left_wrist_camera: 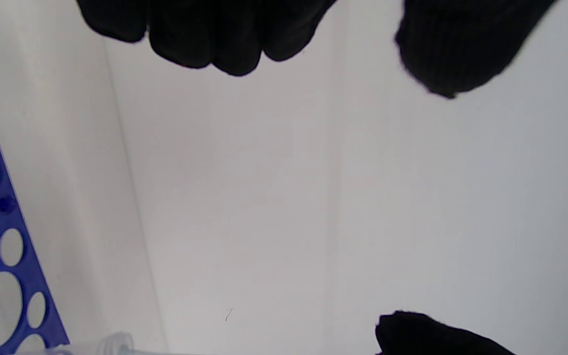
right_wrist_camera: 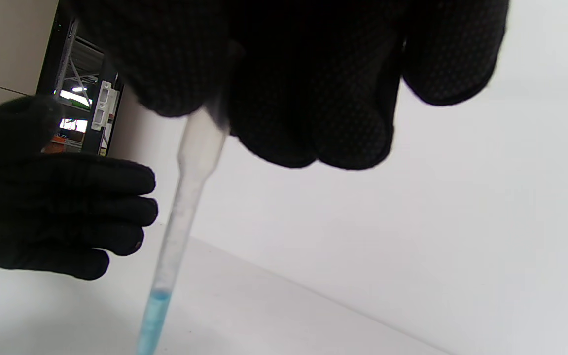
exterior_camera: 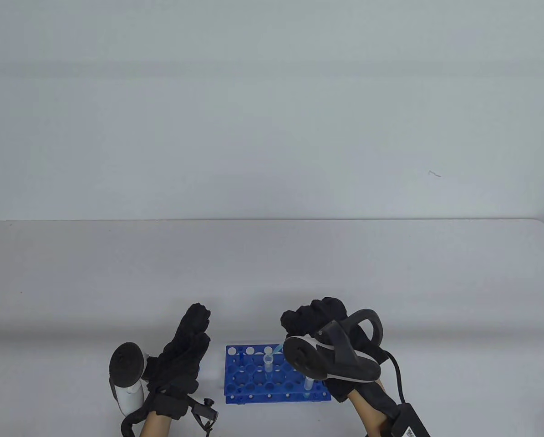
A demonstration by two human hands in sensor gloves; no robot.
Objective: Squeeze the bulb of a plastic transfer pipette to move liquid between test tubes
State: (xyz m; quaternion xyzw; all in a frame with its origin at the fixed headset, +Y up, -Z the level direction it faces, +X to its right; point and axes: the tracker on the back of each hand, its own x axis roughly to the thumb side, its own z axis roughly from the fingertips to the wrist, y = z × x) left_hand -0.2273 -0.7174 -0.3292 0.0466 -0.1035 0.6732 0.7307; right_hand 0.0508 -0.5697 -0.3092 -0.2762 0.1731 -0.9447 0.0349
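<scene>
A blue test tube rack (exterior_camera: 253, 380) stands near the table's front edge; its corner also shows in the left wrist view (left_wrist_camera: 3, 246). Two clear tubes stand in it, one in the middle (exterior_camera: 268, 363) and one at the front right (exterior_camera: 307, 384). My right hand (exterior_camera: 310, 318) hovers over the rack's right back corner and grips the bulb of a plastic pipette (right_wrist_camera: 185, 212). The stem points down and holds blue liquid (right_wrist_camera: 153, 315) in its lower part. My left hand (exterior_camera: 194, 332) is open and empty, just left of the rack, with the fingers (left_wrist_camera: 215, 39) spread from the thumb (left_wrist_camera: 451, 54).
The white table (exterior_camera: 272, 273) stretches back to a pale wall. My right hand's cable (exterior_camera: 397, 378) trails toward the front right. A dark glove part (left_wrist_camera: 437, 335) shows at the bottom of the left wrist view.
</scene>
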